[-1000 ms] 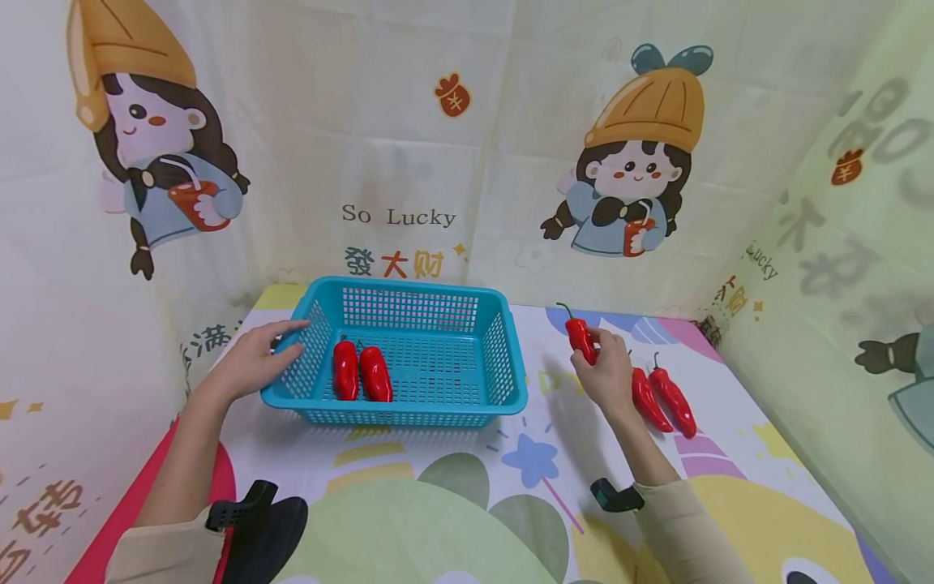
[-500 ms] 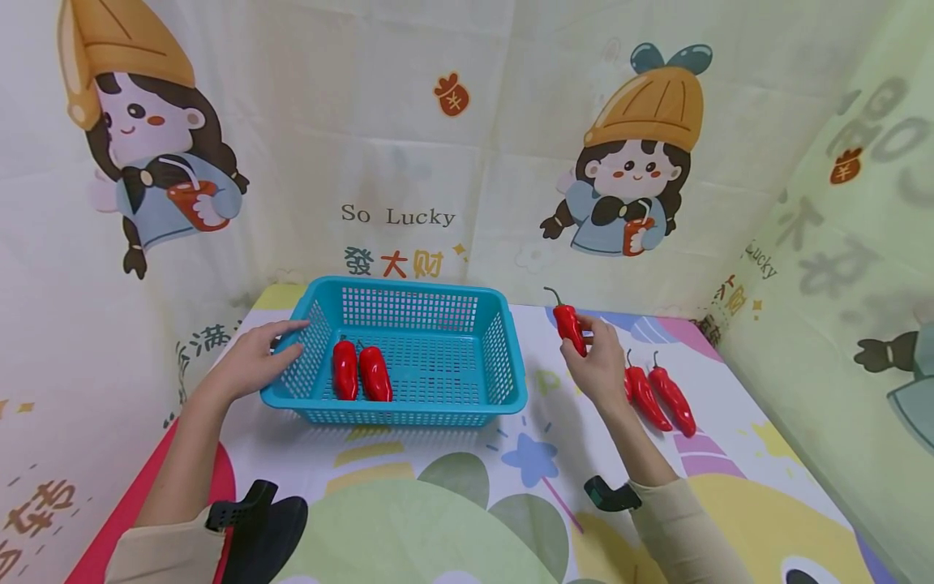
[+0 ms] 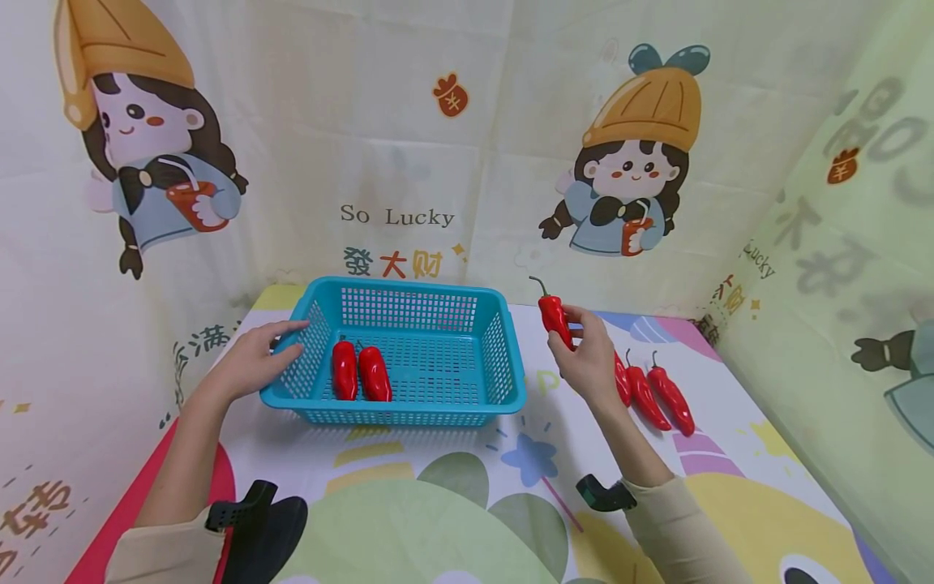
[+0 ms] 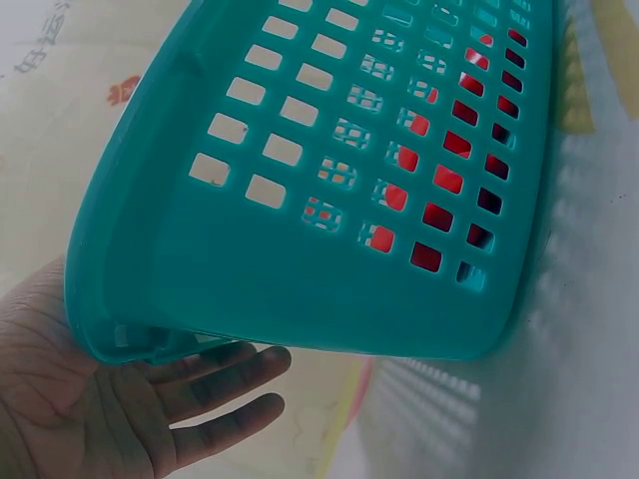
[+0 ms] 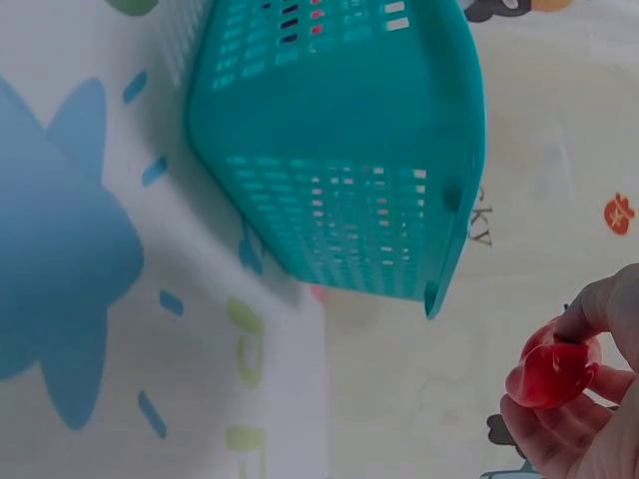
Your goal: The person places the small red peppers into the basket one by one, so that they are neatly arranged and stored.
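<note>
My left hand [image 3: 251, 361] grips the left rim of a teal plastic basket [image 3: 438, 418], with its thumb and a finger reaching over the edge. In the left wrist view, other fingers [image 4: 230, 384] extend past the basket's corner. Two glossy red chili peppers [image 3: 375, 375] lie side by side in the basket's left half. My right hand [image 3: 589, 357] pinches another red chili pepper [image 3: 554, 318], raised to the right of the basket with its green stem up. The right wrist view shows that held pepper [image 5: 552, 376] between thumb and fingers.
Three more red chili peppers [image 3: 645, 399] lie on the table behind and right of my right hand; the nearest is partly covered by it. A printed cloth [image 3: 409, 519] covers the table. Patterned fabric [image 3: 511, 122] hangs along the back and both sides.
My right hand has moved left and slightly up with its chili pepper, toward the basket. More of the leftmost pepper on the table now shows. My left hand and the basket have stayed put.
</note>
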A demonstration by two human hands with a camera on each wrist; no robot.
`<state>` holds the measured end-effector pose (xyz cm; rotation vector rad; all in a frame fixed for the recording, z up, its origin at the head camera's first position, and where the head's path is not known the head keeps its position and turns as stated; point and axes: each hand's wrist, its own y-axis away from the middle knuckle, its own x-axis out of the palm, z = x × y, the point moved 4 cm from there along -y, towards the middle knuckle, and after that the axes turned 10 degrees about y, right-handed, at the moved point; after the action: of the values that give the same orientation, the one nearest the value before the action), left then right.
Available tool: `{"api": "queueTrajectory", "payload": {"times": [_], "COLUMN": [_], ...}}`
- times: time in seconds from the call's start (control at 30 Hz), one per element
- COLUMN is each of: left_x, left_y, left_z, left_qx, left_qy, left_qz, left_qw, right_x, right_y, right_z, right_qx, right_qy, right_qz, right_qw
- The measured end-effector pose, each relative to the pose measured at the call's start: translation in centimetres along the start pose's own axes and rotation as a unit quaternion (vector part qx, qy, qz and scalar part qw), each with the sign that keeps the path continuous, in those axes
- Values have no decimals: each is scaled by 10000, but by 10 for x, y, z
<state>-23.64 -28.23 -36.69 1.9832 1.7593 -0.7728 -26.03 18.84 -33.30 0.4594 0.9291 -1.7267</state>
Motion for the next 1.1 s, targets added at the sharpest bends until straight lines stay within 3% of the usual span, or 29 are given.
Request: {"api": "queueTrajectory", "payload": {"times": [0.6,1.1], "left_x": [0,0], "left_y": [-2,-2], "left_z": [1,-1], "left_qx": [13,37], "left_qy": [42,-15], "left_qz": [42,53], "left_qw": [10000,10000], "right_x": [8,21], "right_y": [0,1], "right_z": [32,50], "right_qx": [-413,-356], "right_qy": [-199,-587], "right_qz": [137,338], "right_qw": [9989,9971]}}
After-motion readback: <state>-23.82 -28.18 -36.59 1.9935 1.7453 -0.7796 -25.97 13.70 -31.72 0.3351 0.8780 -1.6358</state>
